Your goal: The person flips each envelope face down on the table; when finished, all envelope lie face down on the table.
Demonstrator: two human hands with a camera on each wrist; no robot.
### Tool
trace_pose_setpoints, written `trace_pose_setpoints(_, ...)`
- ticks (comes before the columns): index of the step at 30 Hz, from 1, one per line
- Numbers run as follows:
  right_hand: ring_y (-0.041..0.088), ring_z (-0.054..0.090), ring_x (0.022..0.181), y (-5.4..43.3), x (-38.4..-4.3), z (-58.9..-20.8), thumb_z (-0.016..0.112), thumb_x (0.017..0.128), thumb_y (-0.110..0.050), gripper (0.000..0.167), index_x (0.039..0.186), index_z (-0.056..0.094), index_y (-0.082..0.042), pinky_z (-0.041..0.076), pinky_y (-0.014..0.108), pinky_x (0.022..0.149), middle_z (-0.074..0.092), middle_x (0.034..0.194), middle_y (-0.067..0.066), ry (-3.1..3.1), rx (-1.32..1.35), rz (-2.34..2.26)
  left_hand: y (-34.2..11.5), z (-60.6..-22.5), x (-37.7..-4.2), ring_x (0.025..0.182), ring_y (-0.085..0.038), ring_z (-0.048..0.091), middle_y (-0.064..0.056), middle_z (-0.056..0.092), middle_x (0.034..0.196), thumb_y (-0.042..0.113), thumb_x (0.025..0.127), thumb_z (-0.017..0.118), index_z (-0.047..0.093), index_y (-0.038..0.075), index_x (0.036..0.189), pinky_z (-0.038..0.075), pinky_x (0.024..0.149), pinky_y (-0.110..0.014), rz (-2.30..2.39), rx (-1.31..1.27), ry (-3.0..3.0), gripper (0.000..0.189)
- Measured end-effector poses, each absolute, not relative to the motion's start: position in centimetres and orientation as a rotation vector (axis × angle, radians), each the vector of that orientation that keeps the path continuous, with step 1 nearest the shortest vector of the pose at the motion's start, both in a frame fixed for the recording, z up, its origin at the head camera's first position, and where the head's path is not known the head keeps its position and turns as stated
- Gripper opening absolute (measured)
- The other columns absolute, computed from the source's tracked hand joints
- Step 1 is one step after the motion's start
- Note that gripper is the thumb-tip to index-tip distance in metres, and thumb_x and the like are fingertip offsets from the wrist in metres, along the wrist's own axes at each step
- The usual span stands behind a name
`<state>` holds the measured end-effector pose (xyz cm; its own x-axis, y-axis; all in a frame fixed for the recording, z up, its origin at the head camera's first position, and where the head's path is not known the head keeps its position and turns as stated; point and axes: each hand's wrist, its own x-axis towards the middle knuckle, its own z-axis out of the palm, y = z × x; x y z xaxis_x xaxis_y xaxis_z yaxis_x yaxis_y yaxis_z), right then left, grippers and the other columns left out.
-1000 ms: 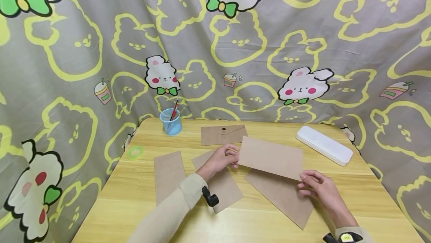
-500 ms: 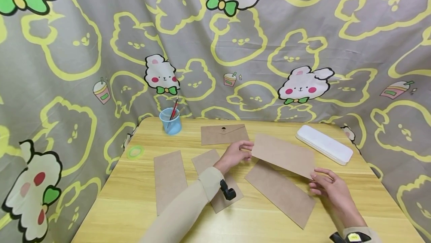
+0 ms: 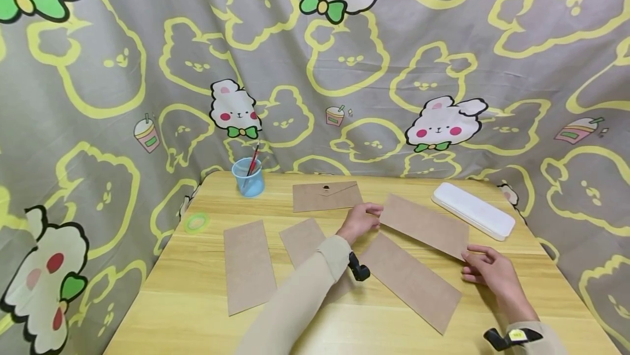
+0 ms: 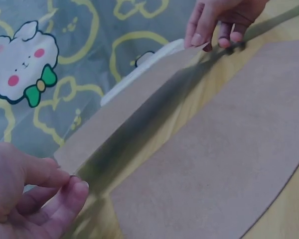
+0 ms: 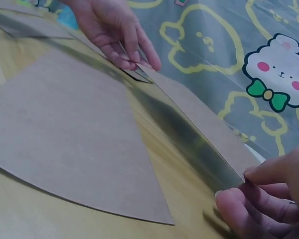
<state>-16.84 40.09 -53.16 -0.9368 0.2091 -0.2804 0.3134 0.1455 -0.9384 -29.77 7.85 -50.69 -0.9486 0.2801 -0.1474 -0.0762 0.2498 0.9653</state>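
Between my two hands I hold a brown kraft paper envelope close over the table, right of centre. My left hand pinches its left end between thumb and fingers, and my right hand pinches its lower right corner. The wrist views show both pinches, with the shadow of the envelope falling on the wood below. In front of it, another brown envelope lies slanted on the table. Two more lie to the left: one envelope uncovered, the other envelope partly hidden under my left forearm.
At the back lies an envelope with its pointed flap and small dark print showing. A white case stands at the back right. The blue cup with brushes and a green ring-shaped item are at the left. A patterned curtain surrounds the table.
Both hands have carried the held envelope to the right, uncovering more of the slanted envelope in front. My left forearm now covers more of the middle envelope.
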Motion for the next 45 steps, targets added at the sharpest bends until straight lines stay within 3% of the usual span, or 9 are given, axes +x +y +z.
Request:
trace_pose_setpoints(6,0.006,0.073,0.075,40.1,-17.3,-52.6,0.064,0.112,-0.02,0.059,0.155,0.041,0.014,0.07,0.029,0.073,0.075,0.088,-0.015,2.372,0.576,-1.798,8.2,-50.9,-30.0,0.11,-0.017,0.073,-0.008,0.075,0.133,-0.005,0.102,0.068,0.072,0.007,0.141,0.066,0.095,-0.031,1.69,0.209,2.224,0.041)
trace_pose_setpoints(16,0.006,0.073,0.075,39.8,-18.0,-52.3,0.059,0.114,-0.024,0.063,0.158,0.038,0.016,0.07,0.029,0.073,0.074,0.091,-0.009,2.41,0.559,-1.661,7.9,-51.2,-30.0,0.13,-0.024,0.07,-0.008,0.073,0.143,0.002,0.107,0.065,0.069,0.008,0.146,0.063,0.101,-0.033,1.659,0.203,2.205,0.039)
trace_pose_setpoints(23,0.006,0.072,0.076,40.0,-17.9,-52.1,0.055,0.116,-0.03,0.062,0.156,0.041,0.015,0.07,0.031,0.074,0.073,0.096,-0.009,2.455,0.548,-1.628,7.7,-51.2,-30.1,0.126,-0.022,0.071,-0.006,0.073,0.142,0.007,0.107,0.066,0.072,0.011,0.142,0.063,0.097,-0.032,1.645,0.192,2.226,0.035)
trace_pose_setpoints(29,0.003,0.074,0.081,40.1,-18.2,-51.5,0.055,0.116,-0.033,0.059,0.153,0.047,0.013,0.069,0.026,0.076,0.073,0.095,-0.015,2.576,0.495,-1.667,5.7,-50.8,-30.8,0.12,-0.026,0.072,-0.01,0.074,0.134,0.011,0.11,0.065,0.07,0.007,0.14,0.064,0.099,-0.035,1.672,0.251,2.217,0.032)
trace_pose_setpoints(36,-0.002,0.073,0.09,38.3,-21.3,-49.7,0.058,0.114,-0.028,0.053,0.147,0.052,0.014,0.066,0.02,0.083,0.073,0.095,-0.021,2.663,0.308,-1.724,0.9,-49.7,-33.0,0.114,-0.037,0.073,-0.012,0.074,0.127,0.016,0.108,0.066,0.071,0.006,0.138,0.065,0.097,-0.045,1.7,0.2,2.361,0.032)
trace_pose_setpoints(45,-0.005,0.07,0.09,33.8,-26.8,-48.7,0.061,0.112,-0.02,0.046,0.146,0.056,0.011,0.065,0.018,0.087,0.072,0.098,-0.018,2.664,0.191,-1.79,-5.3,-48.4,-34.9,0.116,-0.04,0.072,-0.015,0.075,0.127,0.017,0.108,0.065,0.072,0.005,0.135,0.063,0.097,-0.041,1.739,0.079,2.487,0.03)
